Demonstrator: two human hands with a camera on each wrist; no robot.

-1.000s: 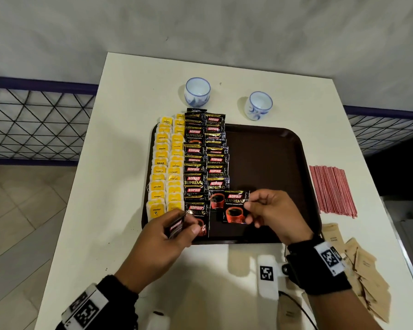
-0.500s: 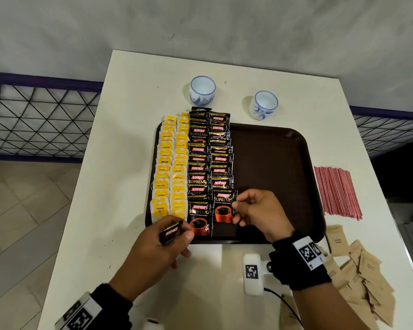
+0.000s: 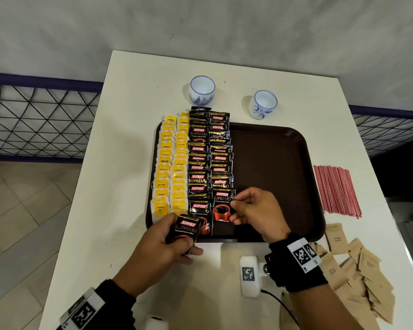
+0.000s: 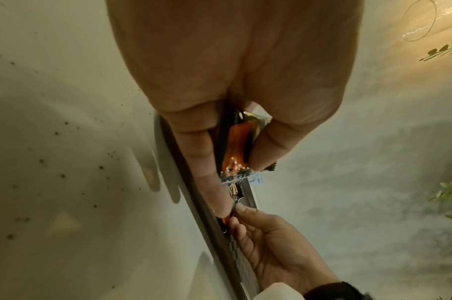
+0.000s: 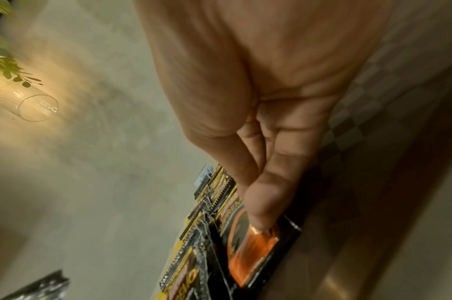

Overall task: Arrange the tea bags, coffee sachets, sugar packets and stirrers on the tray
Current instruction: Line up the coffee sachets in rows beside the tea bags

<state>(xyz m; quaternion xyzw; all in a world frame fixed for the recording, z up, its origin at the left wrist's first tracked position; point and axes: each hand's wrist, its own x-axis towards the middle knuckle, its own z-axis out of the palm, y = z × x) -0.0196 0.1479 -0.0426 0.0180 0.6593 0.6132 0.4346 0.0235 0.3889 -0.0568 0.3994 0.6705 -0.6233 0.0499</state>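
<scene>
The dark brown tray (image 3: 279,163) holds two columns of yellow tea bags (image 3: 171,167) and two columns of black coffee sachets (image 3: 210,158) along its left side. At the near end of the right column lies a coffee sachet (image 3: 222,206), and my right hand (image 3: 234,206) pinches its right edge. The same sachet (image 5: 255,245) shows under my fingertips in the right wrist view. My left hand (image 3: 177,236) grips a small stack of coffee sachets (image 3: 185,231) over the tray's near left rim. That stack (image 4: 239,146) shows between thumb and fingers in the left wrist view.
Red stirrers (image 3: 336,190) lie in a flat bundle right of the tray. Brown sugar packets (image 3: 358,275) are scattered at the table's near right. Two blue-and-white cups (image 3: 202,90) (image 3: 264,104) stand behind the tray. A white tagged device (image 3: 249,276) sits near the front edge.
My right hand has carried its sachet leftward and set it at the near end of the right coffee column. My left hand has turned its stack face up.
</scene>
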